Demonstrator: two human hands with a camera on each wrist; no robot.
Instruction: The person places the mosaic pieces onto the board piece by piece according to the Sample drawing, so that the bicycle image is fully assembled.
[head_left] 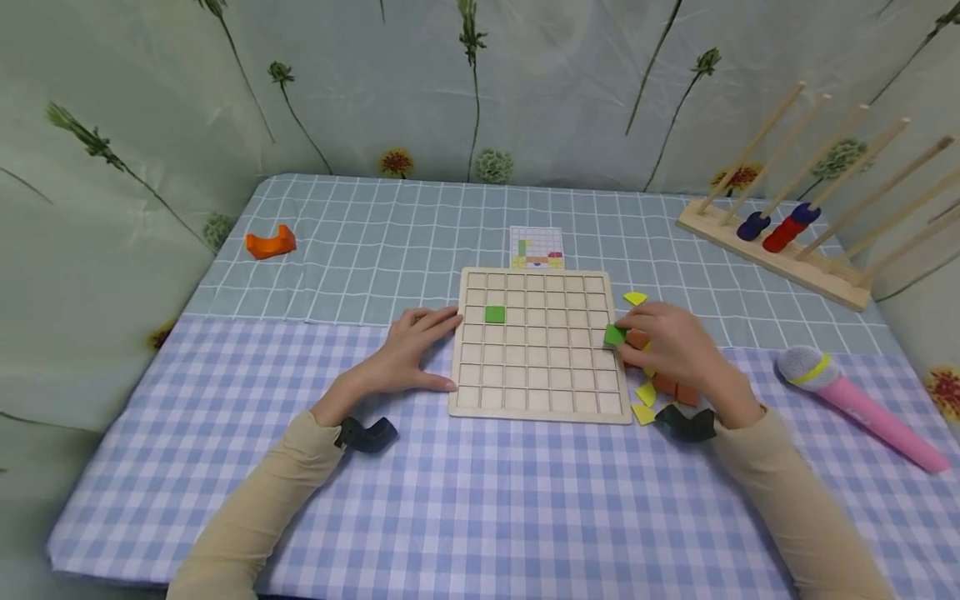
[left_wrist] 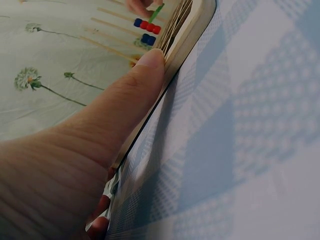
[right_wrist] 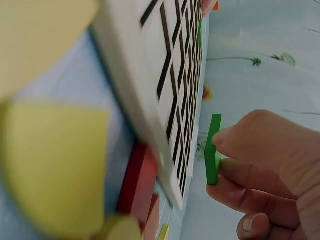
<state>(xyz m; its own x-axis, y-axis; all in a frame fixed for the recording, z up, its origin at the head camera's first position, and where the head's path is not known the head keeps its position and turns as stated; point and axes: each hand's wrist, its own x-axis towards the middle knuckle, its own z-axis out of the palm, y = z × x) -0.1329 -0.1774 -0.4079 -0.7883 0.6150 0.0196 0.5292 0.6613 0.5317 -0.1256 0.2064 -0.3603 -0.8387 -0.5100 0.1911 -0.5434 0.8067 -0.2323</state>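
A wooden grid board [head_left: 540, 400] lies on the table, with one green square tile [head_left: 495, 314] in a cell near its upper left. My left hand [head_left: 411, 354] rests beside the board, thumb and fingertips touching its left edge; in the left wrist view the thumb [left_wrist: 132, 100] lies along that edge. Over the board's right edge, my right hand [head_left: 667, 337] pinches a second green square tile [right_wrist: 213, 150] between thumb and fingers, held up off the board. Below that hand lie loose orange tiles [head_left: 687, 394] and yellow pieces [head_left: 646, 393], partly hidden by it.
A small pattern card [head_left: 536, 242] lies behind the board. An orange curved block [head_left: 272, 242] sits at the far left. At right stand a wooden peg rack [head_left: 780, 258] with blue and red beads and a pink toy microphone [head_left: 862, 408].
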